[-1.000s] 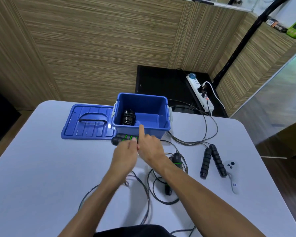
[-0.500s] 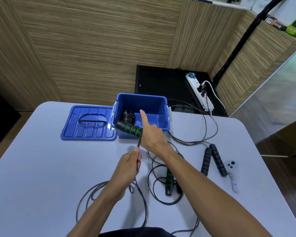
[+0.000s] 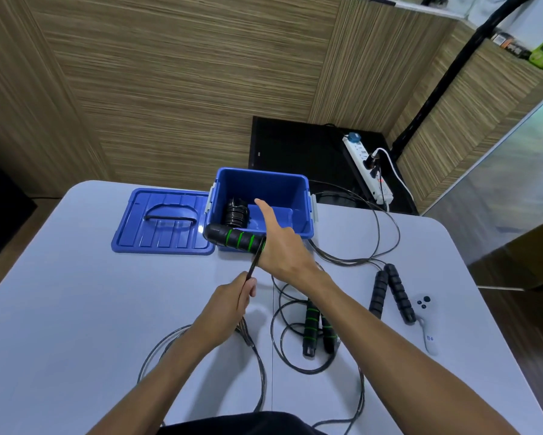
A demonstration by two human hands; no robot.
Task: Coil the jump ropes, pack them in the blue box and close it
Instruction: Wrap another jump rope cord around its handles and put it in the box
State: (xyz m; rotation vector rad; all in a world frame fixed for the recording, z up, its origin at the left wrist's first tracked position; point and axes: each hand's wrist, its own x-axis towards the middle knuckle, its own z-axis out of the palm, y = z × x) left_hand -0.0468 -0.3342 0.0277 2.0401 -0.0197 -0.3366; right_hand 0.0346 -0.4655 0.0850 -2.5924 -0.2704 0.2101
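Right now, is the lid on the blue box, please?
No, the lid lies flat on the table left of the open blue box.

A second ago both hands were bunched together at the near wall of the blue box (image 3: 295, 189), with the green-striped handles (image 3: 237, 239) low against the table. Since then the right hand (image 3: 282, 243) has lifted those handles up to the box's near rim, its grip curled round their right end and the index finger pointing out over the box. The left hand (image 3: 232, 301) has drawn back toward the table's near edge, pinching the rope (image 3: 255, 262), which now runs taut up to the handles.
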